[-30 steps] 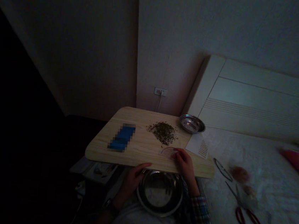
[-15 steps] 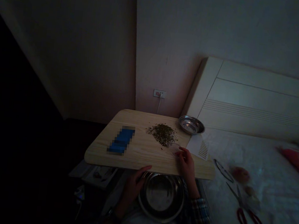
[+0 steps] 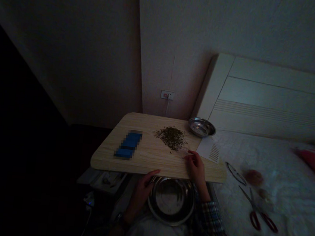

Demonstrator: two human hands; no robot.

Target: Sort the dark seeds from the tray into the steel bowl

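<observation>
A wooden board [image 3: 147, 158] lies across my lap side with a pile of small dark seeds [image 3: 172, 137] on it. My right hand [image 3: 196, 167] rests on the board just below the pile, fingers closed on a small clear round lid or disc [image 3: 182, 151] that touches the pile's near edge. Below the board's front edge a large steel bowl [image 3: 171, 201] sits in my lap. My left hand [image 3: 141, 191] grips the bowl's left rim, thumb up against the board's edge.
A blue object [image 3: 128, 144] lies on the board's left part and a small steel dish [image 3: 201, 127] at its far right corner, beside a white card [image 3: 209, 149]. Red-handled scissors [image 3: 260, 215] and small items lie on the white bed. A headboard [image 3: 271, 103] stands behind.
My right hand has slid the clear disc away from me, up to the edge of the seed pile. The left hand has stayed on the bowl's rim.
</observation>
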